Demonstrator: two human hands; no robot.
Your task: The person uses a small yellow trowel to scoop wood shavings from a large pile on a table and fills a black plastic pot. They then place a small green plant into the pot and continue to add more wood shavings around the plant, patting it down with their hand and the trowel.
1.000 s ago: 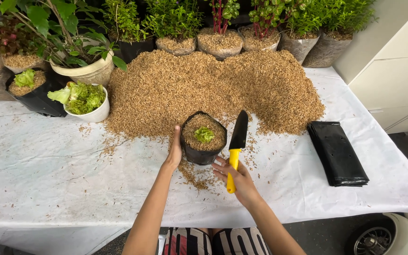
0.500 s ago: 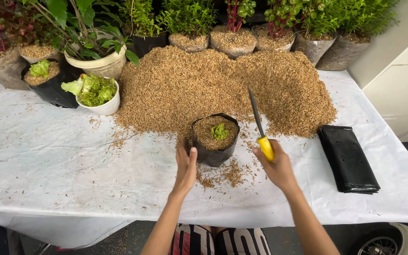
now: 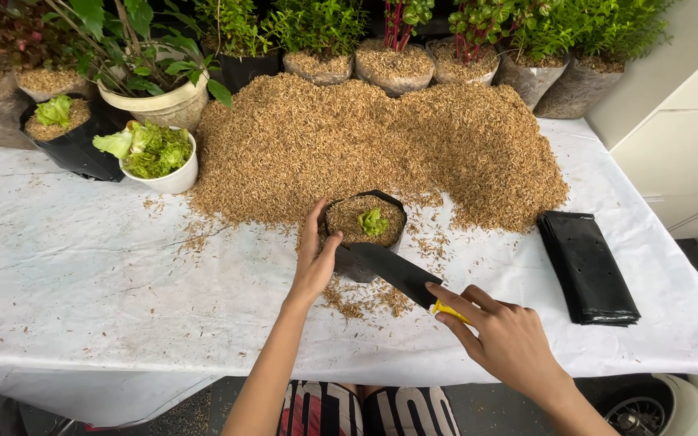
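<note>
Left hand: your left hand (image 3: 314, 262) presses flat against the left side of the small black grow bag (image 3: 363, 234), fingers spread, cupping rather than clasping it.
Right hand: your right hand (image 3: 504, 339) is closed around the yellow handle of the trowel (image 3: 397, 270), whose black blade points up-left and touches the bag's lower front.
Grow bag: it sits at the centre of the frame on the white sheet (image 3: 107, 274), filled with husks and holding a small green seedling (image 3: 373, 222).
Around it: a large husk pile (image 3: 381, 145) lies just behind the bag; loose husks are scattered in front.
Left side: a white bowl of lettuce (image 3: 155, 157) and a black bag with a seedling (image 3: 70, 137) stand at upper left.
Right side: a flat stack of black bags (image 3: 587, 266) lies at centre right, well apart.
Back row: potted plants (image 3: 397, 48) line the top edge, their tops cut off.
Hard to see: the trowel's handle is mostly hidden by your fingers.
</note>
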